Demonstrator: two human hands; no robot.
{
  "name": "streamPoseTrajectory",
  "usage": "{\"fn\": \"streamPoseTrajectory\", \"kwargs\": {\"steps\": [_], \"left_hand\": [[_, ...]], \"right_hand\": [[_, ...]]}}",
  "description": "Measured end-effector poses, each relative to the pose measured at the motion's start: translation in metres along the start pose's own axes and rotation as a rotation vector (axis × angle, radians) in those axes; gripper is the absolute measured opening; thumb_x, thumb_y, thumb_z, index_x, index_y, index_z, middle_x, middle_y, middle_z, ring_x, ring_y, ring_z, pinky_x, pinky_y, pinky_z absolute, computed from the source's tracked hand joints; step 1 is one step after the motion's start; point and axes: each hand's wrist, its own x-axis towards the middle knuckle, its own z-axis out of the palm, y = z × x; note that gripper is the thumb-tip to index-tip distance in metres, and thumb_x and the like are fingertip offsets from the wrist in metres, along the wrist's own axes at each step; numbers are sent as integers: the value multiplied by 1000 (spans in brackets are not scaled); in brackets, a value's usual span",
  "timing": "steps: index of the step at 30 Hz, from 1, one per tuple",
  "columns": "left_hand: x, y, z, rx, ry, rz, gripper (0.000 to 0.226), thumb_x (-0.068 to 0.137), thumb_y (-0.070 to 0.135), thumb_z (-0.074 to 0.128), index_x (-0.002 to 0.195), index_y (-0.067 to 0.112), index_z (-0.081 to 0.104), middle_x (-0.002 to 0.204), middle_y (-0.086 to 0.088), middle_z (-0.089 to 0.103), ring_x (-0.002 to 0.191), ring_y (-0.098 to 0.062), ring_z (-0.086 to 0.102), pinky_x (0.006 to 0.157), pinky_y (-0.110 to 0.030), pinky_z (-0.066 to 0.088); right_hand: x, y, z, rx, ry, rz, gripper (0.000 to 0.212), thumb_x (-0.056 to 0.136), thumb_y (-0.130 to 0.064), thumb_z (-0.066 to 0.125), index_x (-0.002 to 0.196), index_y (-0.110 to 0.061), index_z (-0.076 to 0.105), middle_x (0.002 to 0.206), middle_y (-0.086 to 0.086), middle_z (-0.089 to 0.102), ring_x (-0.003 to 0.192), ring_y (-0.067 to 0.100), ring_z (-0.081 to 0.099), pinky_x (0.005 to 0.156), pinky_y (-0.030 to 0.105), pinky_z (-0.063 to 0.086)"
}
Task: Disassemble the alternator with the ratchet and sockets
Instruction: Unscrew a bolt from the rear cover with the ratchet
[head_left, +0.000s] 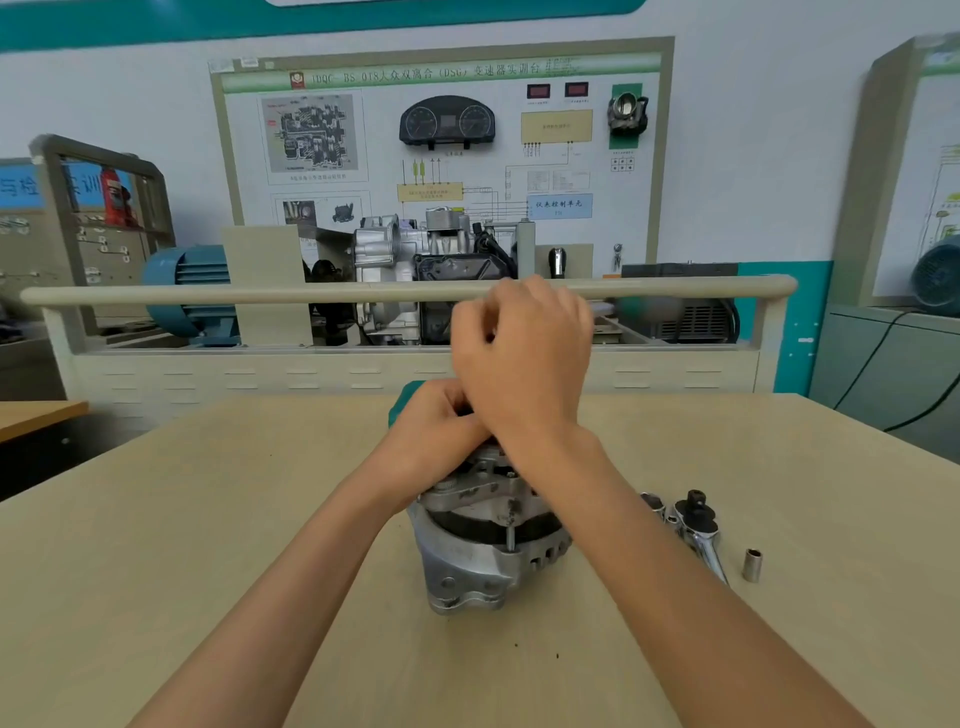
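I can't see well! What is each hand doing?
Left hand: closed on the alternator top.
Right hand: curled shut above it; contents hidden.

Evenly and brightly lit by soft, diffuse room light; only faint shadows on the table (208, 519) beneath the alternator (483, 551). Mild glare on the ratchet (701, 530). Pronounced wide-angle bending toward the edges. Slight softness throughout, motion blur on the right hand (522, 358).
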Motion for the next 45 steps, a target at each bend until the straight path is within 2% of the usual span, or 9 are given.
{"fn": "streamPoseTrajectory", "kwargs": {"steps": [5,9,13,25,29,32,37,42,45], "left_hand": [[1,0,0,-27,-68,41,18,89,22,60,87,33,74,87,7,75,86,-9,69,77,-23,54],[4,-5,-4,-53,-90,48,15,87,28,62,95,27,75,97,0,75,99,-22,67,93,-37,51],[5,-7,-12,-127,-170,50,20,75,35,65,90,30,77,95,4,75,92,-10,69,81,-18,52],[-1,5,-19,13,-159,30,29,92,17,58,74,32,74,72,-7,71,64,-14,60,61,-21,45],[-3,-2,-12,14,-13,-31,32,87,1,55,60,15,65,55,-4,61,53,-12,51,53,-23,40],[-1,-2,-11,42,6,-39,28,86,-3,53,64,10,62,55,2,62,55,-8,54,53,-19,41],[-3,0,-11,-40,-81,-4,31,91,13,55,71,30,71,69,11,71,65,2,64,59,-10,47],[-5,0,-10,-71,-142,23,26,87,40,53,101,31,72,100,9,74,97,-7,67,83,-15,50],[-6,2,-9,-111,-136,8,20,90,30,55,92,30,75,89,9,75,84,-3,69,70,-10,48]], "right_hand": [[24,8,1,1081,-287,379,59,95,-17,32,36,-13,40,38,-2,39,44,9,42,61,14,44],[30,13,0,1352,-445,462,69,97,-19,25,30,-19,41,34,-2,39,45,15,42,76,23,48],[19,3,0,1210,-343,387,67,97,-14,29,31,-18,41,37,-2,41,49,13,45,76,24,48],[9,-7,1,893,-126,313,55,98,-13,36,44,-12,47,43,-8,46,47,-2,46,57,6,39],[0,-8,1,-236,-121,-124,31,89,-29,39,76,-10,60,74,1,55,77,16,51,82,30,36],[0,-8,-1,-480,-165,-75,37,87,-35,38,92,-7,61,90,8,57,87,25,49,85,34,32],[6,-3,-2,227,-135,-82,33,79,-23,43,47,-18,36,51,-4,37,59,18,39,66,28,28],[22,8,-5,1128,-363,417,60,94,-15,33,34,-14,36,39,0,39,50,14,43,65,22,45],[22,8,-5,1061,-352,399,56,93,-14,33,37,-11,40,44,-2,44,53,13,46,66,22,46]]}}
